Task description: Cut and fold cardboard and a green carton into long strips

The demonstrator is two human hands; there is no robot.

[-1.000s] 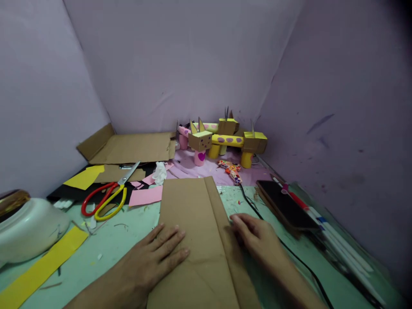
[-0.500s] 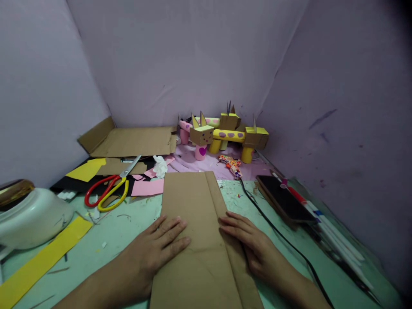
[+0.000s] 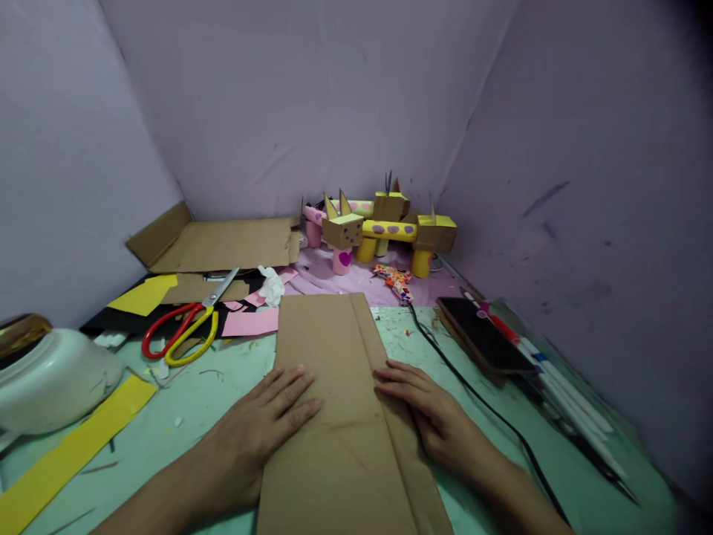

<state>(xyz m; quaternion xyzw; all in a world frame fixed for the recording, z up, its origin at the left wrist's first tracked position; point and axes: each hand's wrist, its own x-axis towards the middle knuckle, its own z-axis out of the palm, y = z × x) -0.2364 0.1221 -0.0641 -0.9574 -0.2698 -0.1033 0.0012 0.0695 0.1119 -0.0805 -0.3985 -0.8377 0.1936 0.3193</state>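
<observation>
A long strip of brown cardboard (image 3: 339,453) lies flat in front of me, creased lengthwise near its right side. On its left part my left hand (image 3: 278,416) rests flat, fingers stretched out. My right hand (image 3: 426,409) lies along the right edge with its fingers extended onto the board; its thumb is partly hidden. Neither hand grasps anything. To the left are scissors (image 3: 192,323) with one red and one yellow handle, beside a pink paper piece (image 3: 250,322).
Cardboard animal figures (image 3: 384,227) stand at the back, near a patterned glue gun (image 3: 395,282) with a black cord (image 3: 473,390). A phone (image 3: 484,334) and pens (image 3: 562,394) lie right. A white pot (image 3: 72,379), yellow strip (image 3: 72,457) and opened cardboard (image 3: 228,245) are left.
The whole view has shifted slightly left. Both hands keep nearly the same place on the cardboard, which lies as before.
</observation>
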